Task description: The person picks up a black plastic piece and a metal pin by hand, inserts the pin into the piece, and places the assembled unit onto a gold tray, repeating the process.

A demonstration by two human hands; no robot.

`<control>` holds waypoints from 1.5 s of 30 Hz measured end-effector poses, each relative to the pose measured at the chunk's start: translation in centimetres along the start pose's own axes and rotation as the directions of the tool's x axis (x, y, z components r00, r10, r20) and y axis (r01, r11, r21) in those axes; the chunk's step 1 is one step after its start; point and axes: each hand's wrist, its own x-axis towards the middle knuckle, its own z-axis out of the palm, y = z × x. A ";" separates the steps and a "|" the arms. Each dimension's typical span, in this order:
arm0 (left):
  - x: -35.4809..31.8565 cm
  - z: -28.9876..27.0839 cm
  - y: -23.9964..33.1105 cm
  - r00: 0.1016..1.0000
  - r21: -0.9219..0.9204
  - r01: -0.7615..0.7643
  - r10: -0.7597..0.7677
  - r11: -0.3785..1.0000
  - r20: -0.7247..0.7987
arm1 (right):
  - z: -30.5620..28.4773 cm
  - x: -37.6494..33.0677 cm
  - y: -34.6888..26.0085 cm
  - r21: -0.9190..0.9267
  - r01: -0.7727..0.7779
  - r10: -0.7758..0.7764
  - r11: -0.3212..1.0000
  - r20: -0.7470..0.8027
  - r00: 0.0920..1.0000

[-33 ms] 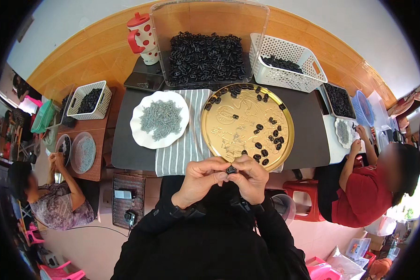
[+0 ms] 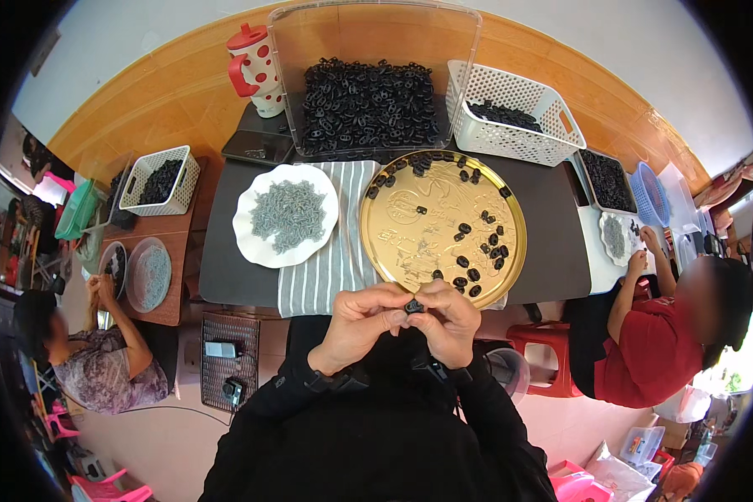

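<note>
We pinch small black plastic piece point(image 2: 414, 307) between both hands: left hand point(image 2: 361, 322) and right hand point(image 2: 449, 322) meet at near edge of counter point(image 2: 552, 243), fingers point(image 2: 393, 299) curled, pressed onto piece from both sides. Just beyond: round gold tray point(image 2: 418, 234) with scattered black pieces. Left of tray: striped cloth point(image 2: 330, 268), white plate point(image 2: 251, 243) of grey parts. Far: clear bin point(image 2: 376, 33) of black pieces, white basket point(image 2: 510, 138).

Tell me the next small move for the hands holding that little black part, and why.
Probably finish pressing the small black part together, then drop it on the gold tray. Both the left hand and the right hand pinch it between fingertips just in front of the tray's near rim, where similar black pieces already lie scattered.
</note>
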 end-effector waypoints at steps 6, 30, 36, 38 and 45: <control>-0.3 0.2 -0.5 1.000 -0.102 -0.014 0.014 0.995 0.005 | 0.1 -0.3 0.3 -0.211 0.184 -0.179 0.960 0.041 0.983; 0.5 -1.5 2.6 0.974 0.302 0.219 -0.192 0.928 -0.118 | -11.5 16.7 -7.7 -0.849 0.248 0.064 0.466 0.312 0.948; 0.3 -2.2 2.2 0.978 0.355 0.203 -0.170 0.913 -0.122 | -12.5 20.9 -5.1 -0.536 -0.454 0.480 0.711 -0.102 0.871; 0.2 -2.8 2.0 0.980 0.364 0.199 -0.174 0.910 -0.099 | -12.8 18.9 -3.1 -0.738 -0.339 0.597 0.584 0.107 0.795; 0.4 -3.5 1.7 0.966 0.376 0.257 -0.232 0.890 -0.112 | -11.3 14.1 1.4 -0.957 0.157 0.570 0.244 0.273 0.775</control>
